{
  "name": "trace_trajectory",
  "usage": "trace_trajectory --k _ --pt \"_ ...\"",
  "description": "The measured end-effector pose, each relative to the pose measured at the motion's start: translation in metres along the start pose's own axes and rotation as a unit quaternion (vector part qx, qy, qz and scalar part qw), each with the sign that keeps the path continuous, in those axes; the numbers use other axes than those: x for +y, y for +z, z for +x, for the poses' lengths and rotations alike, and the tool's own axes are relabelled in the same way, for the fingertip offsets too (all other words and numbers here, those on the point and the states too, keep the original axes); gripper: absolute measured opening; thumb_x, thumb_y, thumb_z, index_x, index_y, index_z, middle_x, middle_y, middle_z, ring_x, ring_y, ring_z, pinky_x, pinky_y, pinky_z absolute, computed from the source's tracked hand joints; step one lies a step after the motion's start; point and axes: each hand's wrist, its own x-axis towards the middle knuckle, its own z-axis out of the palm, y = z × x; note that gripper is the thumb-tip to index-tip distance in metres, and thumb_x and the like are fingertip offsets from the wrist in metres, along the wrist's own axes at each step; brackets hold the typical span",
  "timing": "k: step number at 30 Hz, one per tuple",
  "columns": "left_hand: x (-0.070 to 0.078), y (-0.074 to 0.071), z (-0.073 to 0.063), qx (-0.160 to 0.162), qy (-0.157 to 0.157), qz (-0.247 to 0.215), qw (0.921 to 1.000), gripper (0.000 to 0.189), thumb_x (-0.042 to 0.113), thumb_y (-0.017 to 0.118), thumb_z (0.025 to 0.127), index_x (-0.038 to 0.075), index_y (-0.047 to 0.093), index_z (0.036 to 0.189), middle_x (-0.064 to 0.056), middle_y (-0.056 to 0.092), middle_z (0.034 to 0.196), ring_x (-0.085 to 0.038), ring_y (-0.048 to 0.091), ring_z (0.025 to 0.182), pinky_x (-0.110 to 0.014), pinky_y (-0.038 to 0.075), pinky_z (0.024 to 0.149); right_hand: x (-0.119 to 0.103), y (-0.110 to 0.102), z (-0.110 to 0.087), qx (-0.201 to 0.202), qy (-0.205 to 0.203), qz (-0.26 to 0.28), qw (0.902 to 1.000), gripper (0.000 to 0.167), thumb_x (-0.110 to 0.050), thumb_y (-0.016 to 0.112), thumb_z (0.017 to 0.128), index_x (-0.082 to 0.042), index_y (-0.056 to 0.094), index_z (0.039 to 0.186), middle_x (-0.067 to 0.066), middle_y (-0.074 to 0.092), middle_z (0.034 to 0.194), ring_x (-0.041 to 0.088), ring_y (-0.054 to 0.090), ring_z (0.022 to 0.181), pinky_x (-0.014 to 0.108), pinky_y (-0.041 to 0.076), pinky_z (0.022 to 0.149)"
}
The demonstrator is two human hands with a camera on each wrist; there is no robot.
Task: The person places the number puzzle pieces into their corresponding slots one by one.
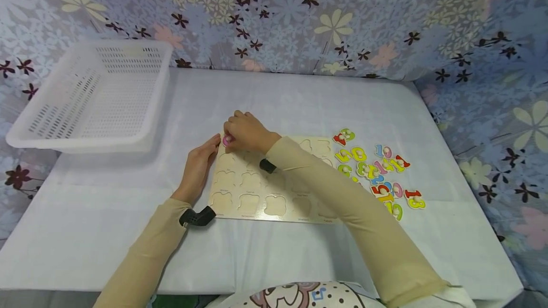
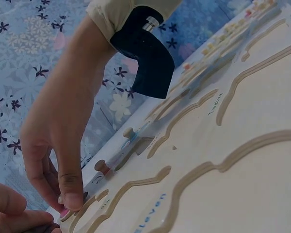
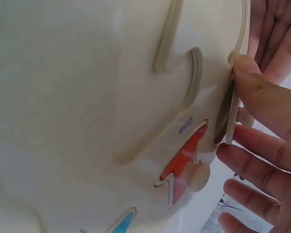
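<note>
- A table [image 1: 274, 255] with white cover carries everything; the white plastic basket [image 1: 81, 145] stands at its far left.
- The wooden number puzzle board [image 1: 262, 210] lies flat; it should be stiff and fairly light, best steadied by its edges.
- The left hand [image 1: 199, 165] has fingers extended, against the board's left edge.
- The right hand [image 1: 249, 132] pinches a pink number piece [image 1: 227, 140] between thumb and fingers, tilted at the board's far left corner.
- Loose number pieces [image 1: 415, 202] lie right of the board; a red number piece [image 3: 184, 158] sits in its recess beside "One".
- The pieces look thin, rigid, light, perhaps slippery; the small knob [image 3: 246, 117] seems the surest hold.
</note>
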Motion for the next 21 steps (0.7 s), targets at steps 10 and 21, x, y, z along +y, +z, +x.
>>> trace_trajectory --k 10,21 --pt "-0.002 0.005 0.001 -0.007 0.002 0.002 1.0 0.042 0.009 0.038 0.103 -0.005 0.038 0.143 -0.01 0.038 0.151 -0.014 0.031 0.139 -0.021 0.032 0.11 0.004 -0.006 -0.015 0.002 0.001 0.021 0.9998 0.042 -0.046 0.071 0.085 -0.016 0.069 0.115 -0.001 0.064 0.115 0.021 0.048 0.111 0.04 0.042 0.097" --pt "0.0 0.001 -0.002 -0.005 -0.004 0.03 0.9995 0.043 0.009 0.038 0.103 -0.004 0.038 0.144 -0.008 0.035 0.153 -0.012 0.028 0.141 -0.02 0.029 0.111 0.03 -0.011 -0.089 0.056 -0.007 0.104 0.9929 0.038 -0.032 0.077 0.083 -0.012 0.069 0.115 0.001 0.064 0.112 0.023 0.046 0.114 0.042 0.041 0.096"
